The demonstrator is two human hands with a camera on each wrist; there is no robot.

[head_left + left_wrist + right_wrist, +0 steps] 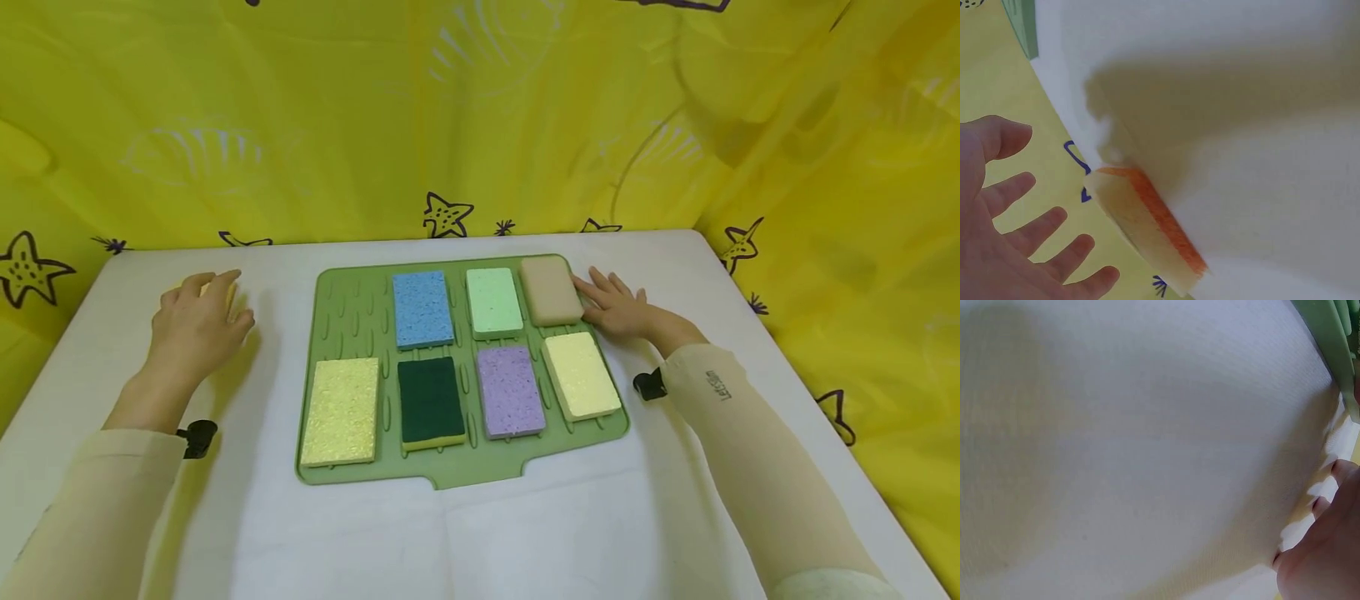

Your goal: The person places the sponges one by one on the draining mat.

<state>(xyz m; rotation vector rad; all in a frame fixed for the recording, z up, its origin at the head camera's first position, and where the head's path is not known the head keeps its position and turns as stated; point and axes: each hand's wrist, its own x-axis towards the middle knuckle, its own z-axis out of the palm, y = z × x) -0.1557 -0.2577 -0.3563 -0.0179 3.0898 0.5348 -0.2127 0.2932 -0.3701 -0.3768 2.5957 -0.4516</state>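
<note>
My left hand (193, 333) is held over a yellow sponge with an orange layer (1154, 219), mostly hidden beneath it in the head view. In the left wrist view the fingers are spread apart, with a gap between them and this sponge. My right hand (618, 312) lies at the right edge of a green ribbed mat (345, 292), fingers extended. Its fingertips are right beside a beige sponge (551, 292) at the mat's back right corner. Nothing is gripped in either hand.
On the mat, the back row also has blue (422, 308) and mint green (493, 302) sponges. In front lie a speckled yellow sponge (341, 411), a dark green-topped one (431, 402), a purple one (512, 392) and a pale yellow one (582, 377). Yellow curtains (337, 125) border the white table (360, 542).
</note>
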